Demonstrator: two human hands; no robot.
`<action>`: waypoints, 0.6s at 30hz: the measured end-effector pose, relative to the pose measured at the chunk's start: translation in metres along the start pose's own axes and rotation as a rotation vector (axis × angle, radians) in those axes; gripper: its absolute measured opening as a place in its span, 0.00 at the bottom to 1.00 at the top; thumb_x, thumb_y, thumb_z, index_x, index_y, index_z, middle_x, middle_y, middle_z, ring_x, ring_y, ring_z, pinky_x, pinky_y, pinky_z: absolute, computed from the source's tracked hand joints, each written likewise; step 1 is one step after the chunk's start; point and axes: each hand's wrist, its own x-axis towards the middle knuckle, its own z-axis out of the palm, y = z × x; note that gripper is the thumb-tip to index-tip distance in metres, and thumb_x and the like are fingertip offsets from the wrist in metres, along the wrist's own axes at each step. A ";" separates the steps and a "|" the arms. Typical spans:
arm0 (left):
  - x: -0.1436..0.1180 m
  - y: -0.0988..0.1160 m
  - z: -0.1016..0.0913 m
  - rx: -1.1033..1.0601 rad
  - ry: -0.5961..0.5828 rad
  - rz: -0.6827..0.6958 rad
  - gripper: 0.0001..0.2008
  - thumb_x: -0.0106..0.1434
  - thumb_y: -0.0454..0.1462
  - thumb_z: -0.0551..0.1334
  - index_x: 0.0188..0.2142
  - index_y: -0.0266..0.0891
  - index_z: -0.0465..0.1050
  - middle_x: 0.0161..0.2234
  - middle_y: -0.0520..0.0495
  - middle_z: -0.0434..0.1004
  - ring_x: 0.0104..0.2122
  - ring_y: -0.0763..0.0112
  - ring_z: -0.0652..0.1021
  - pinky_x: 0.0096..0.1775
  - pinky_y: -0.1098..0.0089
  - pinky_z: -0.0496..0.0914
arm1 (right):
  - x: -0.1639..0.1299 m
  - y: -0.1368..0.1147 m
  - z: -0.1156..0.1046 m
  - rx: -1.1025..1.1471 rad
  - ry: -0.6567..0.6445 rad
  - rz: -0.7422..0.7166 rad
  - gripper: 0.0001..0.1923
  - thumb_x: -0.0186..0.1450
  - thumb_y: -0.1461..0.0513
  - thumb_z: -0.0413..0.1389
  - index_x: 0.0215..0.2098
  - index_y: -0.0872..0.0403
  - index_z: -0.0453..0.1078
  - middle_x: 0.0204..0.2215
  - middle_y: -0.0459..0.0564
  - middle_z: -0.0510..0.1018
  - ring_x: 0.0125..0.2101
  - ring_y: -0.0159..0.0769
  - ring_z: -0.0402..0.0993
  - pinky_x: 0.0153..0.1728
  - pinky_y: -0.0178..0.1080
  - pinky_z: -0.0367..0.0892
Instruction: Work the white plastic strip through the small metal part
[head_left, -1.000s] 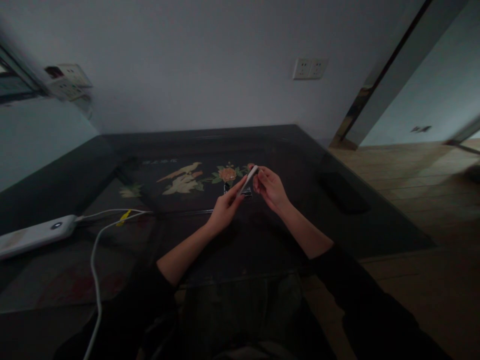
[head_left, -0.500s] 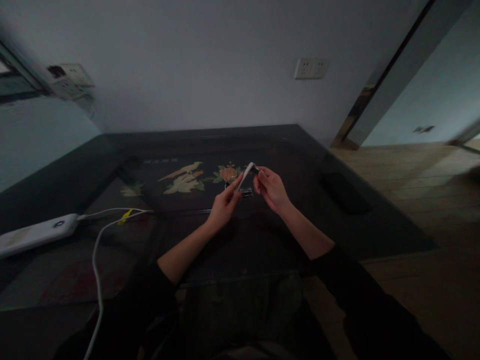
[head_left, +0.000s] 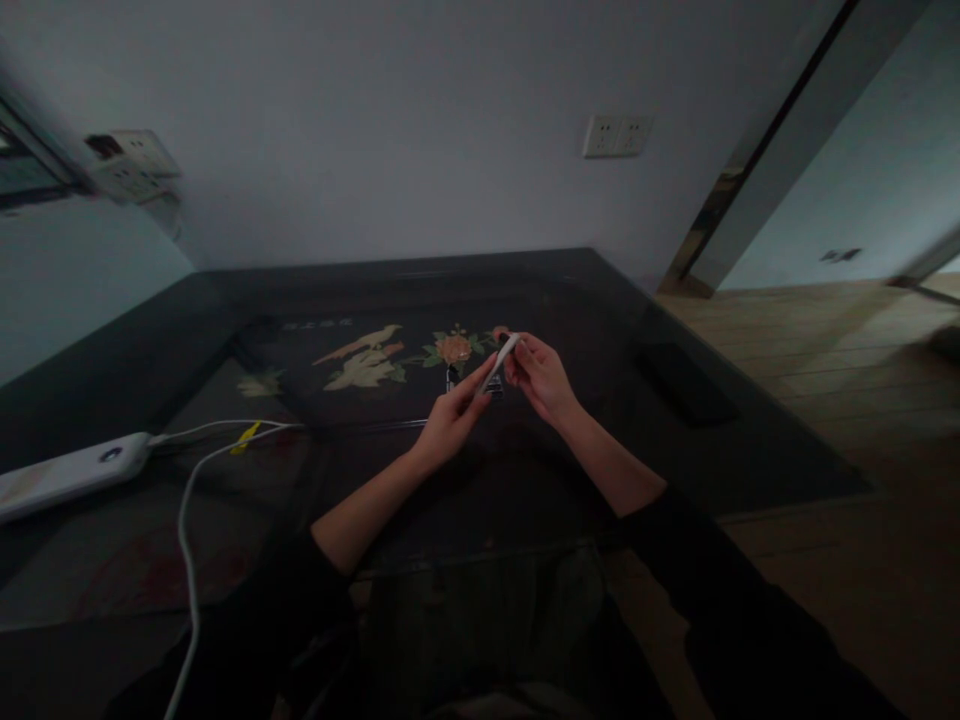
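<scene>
L hand (head_left: 450, 413) has thin white strip (head_left: 503, 358) pinched by its lower end, thumb vs fingers, no slack; R hand (head_left: 541, 378) curled at strip's 1 o'clock end, can't tell if gripping. Strip's tilted, over tbl (head_left: 525, 490). Prob. mid-handling: pick-up done, not yet set down; finer progress unclear. Small shiny item (head_left: 493, 387) approx 6 o'clock, just by strip. Dark flat obj. (head_left: 686, 383) 3 o'clock; pwr bank (head_left: 75, 475) w/ white cable (head_left: 187, 545) 8–9 o'clock.
</scene>
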 end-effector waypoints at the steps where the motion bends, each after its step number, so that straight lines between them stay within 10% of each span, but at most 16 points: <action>1: 0.000 0.000 0.000 -0.005 -0.001 -0.002 0.28 0.68 0.41 0.57 0.66 0.40 0.61 0.42 0.42 0.81 0.39 0.65 0.78 0.42 0.68 0.73 | 0.000 0.000 0.000 -0.002 -0.001 -0.001 0.26 0.54 0.44 0.65 0.41 0.53 0.76 0.18 0.40 0.67 0.18 0.25 0.59 0.19 0.32 0.54; 18: 0.007 -0.008 -0.007 -0.032 0.037 -0.130 0.30 0.68 0.38 0.56 0.68 0.38 0.56 0.23 0.56 0.65 0.21 0.78 0.58 0.26 0.76 0.57 | 0.003 0.005 -0.001 0.008 -0.002 -0.002 0.26 0.52 0.44 0.67 0.38 0.53 0.71 0.16 0.38 0.68 0.16 0.25 0.58 0.18 0.32 0.52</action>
